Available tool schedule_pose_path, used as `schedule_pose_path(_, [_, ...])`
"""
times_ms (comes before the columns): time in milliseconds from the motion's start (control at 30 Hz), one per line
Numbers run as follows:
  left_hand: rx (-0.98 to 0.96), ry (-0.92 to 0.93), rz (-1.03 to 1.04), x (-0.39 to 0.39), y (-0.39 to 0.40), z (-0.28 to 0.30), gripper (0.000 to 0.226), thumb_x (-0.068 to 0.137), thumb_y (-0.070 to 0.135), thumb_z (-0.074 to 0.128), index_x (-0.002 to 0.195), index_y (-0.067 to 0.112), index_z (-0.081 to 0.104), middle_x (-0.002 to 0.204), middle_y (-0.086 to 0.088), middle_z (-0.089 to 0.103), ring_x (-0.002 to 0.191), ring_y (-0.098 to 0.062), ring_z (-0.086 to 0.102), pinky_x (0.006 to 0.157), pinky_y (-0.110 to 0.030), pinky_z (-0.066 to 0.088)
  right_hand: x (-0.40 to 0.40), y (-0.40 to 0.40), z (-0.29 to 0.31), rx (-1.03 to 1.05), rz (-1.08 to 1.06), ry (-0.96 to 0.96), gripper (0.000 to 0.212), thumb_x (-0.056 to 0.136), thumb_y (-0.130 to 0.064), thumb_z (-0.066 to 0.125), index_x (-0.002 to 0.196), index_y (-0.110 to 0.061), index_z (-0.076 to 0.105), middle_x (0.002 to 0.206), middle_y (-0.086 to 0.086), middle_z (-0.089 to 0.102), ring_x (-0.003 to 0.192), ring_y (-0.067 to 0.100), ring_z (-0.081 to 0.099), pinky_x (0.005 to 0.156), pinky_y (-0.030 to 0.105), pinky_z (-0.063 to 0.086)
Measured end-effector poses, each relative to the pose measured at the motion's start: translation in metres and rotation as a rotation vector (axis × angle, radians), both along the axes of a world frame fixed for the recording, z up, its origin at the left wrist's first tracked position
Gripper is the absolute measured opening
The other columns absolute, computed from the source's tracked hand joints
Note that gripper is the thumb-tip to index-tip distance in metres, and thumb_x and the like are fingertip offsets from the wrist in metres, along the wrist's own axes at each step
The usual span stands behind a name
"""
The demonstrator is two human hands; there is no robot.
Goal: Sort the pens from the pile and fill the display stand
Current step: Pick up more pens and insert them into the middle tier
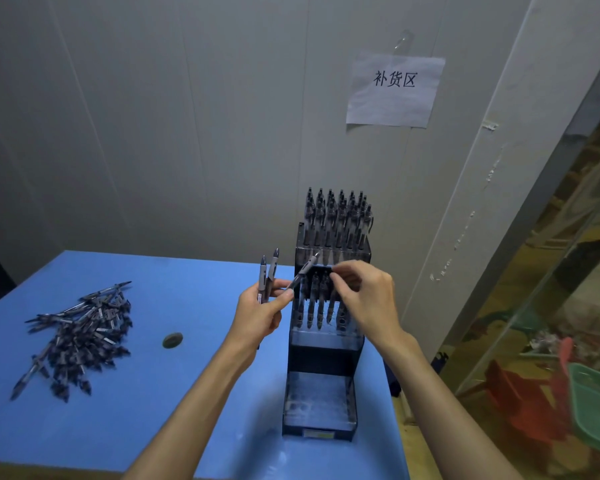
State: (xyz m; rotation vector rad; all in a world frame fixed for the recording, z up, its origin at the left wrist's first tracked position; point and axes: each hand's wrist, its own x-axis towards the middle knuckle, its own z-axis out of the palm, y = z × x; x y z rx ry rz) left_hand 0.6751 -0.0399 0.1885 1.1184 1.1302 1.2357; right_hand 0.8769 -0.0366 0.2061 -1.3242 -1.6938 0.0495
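A stepped black display stand (323, 351) stands on the blue table (136, 393). Its top tier is packed with upright pens (338, 216). The middle tier holds several pens (317, 301), and the bottom tier shows bare holes. A loose pile of dark pens (80, 336) lies at the table's left. My left hand (262, 315) grips a few pens (267, 277) just left of the stand, one of them slanting towards the stand. My right hand (364, 296) is over the middle tier, its fingertips pinching the top of a pen (329, 296) standing there.
A small round dark disc (172, 340) lies on the table between pile and stand. A paper sign (395, 90) hangs on the white wall behind. Right of the table, behind a clear panel, sit red and green plastic crates (582, 403).
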Motion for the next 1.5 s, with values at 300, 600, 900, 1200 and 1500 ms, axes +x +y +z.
schedule_pose_path(300, [0.046,0.068,-0.042,0.011,-0.001,0.009,0.012,0.091,0.017,0.075,0.098,0.007,0.074,0.059,0.005,0.057,0.044,-0.011,0.034,0.042,-0.02,0.032,-0.017,-0.005,0.017,0.045,0.109,-0.311,0.021,0.079,-0.027,0.083,0.1,-0.023,0.077,0.097,-0.01,0.067,0.098,0.014,0.048,0.084,0.039,0.047])
schedule_pose_path(600, [0.062,0.13,-0.054,0.01,-0.001,0.009,0.01,0.092,0.022,0.074,0.097,0.013,0.076,0.057,0.005,0.059,0.043,-0.009,0.035,0.042,-0.019,0.032,-0.017,-0.005,0.008,0.003,0.157,-0.352,0.016,0.084,-0.027,0.079,0.098,-0.022,0.075,0.089,-0.01,0.065,0.086,0.008,0.045,0.076,0.031,0.048])
schedule_pose_path(900, [-0.007,0.082,0.057,0.0,0.008,0.006,0.027,0.101,0.035,0.059,0.099,0.011,0.072,0.072,-0.002,0.057,0.047,-0.01,0.03,0.043,-0.022,0.026,0.007,0.0,0.003,-0.123,0.062,-0.178,0.01,0.092,-0.018,0.07,0.102,-0.017,0.071,0.093,-0.008,0.067,0.086,0.007,0.058,0.081,0.023,0.05])
schedule_pose_path(1200, [0.047,0.151,0.002,-0.011,0.008,-0.011,0.015,0.108,0.03,0.044,0.111,0.021,0.056,0.075,-0.002,0.053,0.048,-0.007,0.03,0.044,-0.02,0.025,0.014,0.004,-0.008,-0.241,-0.031,0.112,0.01,0.088,-0.012,0.074,0.097,-0.012,0.07,0.082,-0.006,0.07,0.078,0.004,0.067,0.077,0.018,0.056])
schedule_pose_path(1500, [0.145,0.102,0.094,-0.014,0.004,-0.008,0.021,0.109,0.032,0.041,0.11,0.022,0.059,0.065,0.004,0.041,0.051,-0.007,0.03,0.044,-0.02,0.026,0.009,0.007,-0.026,-0.311,-0.054,0.135,0.009,0.087,-0.013,0.076,0.095,-0.011,0.073,0.08,-0.008,0.07,0.077,0.0,0.067,0.078,0.015,0.055])
